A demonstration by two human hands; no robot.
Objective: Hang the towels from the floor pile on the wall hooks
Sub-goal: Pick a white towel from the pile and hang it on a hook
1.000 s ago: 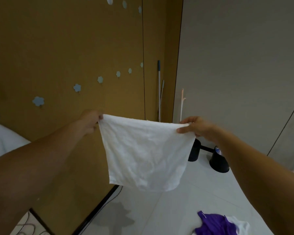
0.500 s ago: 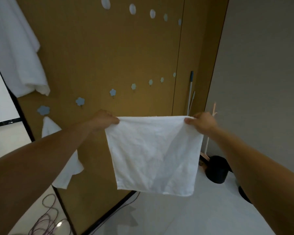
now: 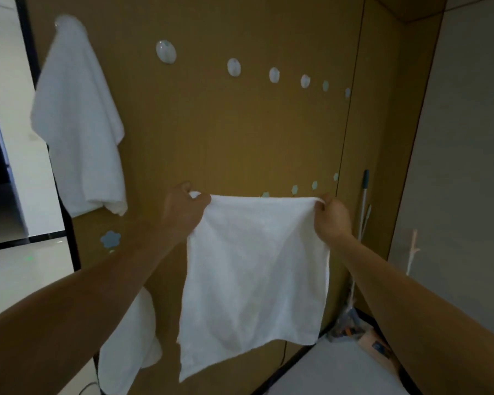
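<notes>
A small white towel [image 3: 254, 277] hangs spread flat in front of the brown wall. My left hand [image 3: 183, 212] grips its top left corner and my right hand [image 3: 331, 218] grips its top right corner. Above it a row of white round hooks [image 3: 166, 51] runs across the wall, with further hooks [image 3: 234, 67] to the right. A lower row of pale blue flower hooks [image 3: 294, 189] sits just behind the towel's top edge. A large white towel [image 3: 80, 124] hangs from the upper left hook. Another white towel [image 3: 131, 343] hangs low, partly hidden by my left arm.
A blue flower hook [image 3: 110, 239] shows above my left forearm. A mop handle [image 3: 364, 201] leans in the corner at the right, with clutter [image 3: 351, 323] on the floor below it. A grey wall [image 3: 462, 166] closes the right side. A doorway [image 3: 9, 166] opens at the left.
My view has tilted up and to the left, so the upper hook row and the large hung towel show. Both hands have lifted the spread towel higher along the wall.
</notes>
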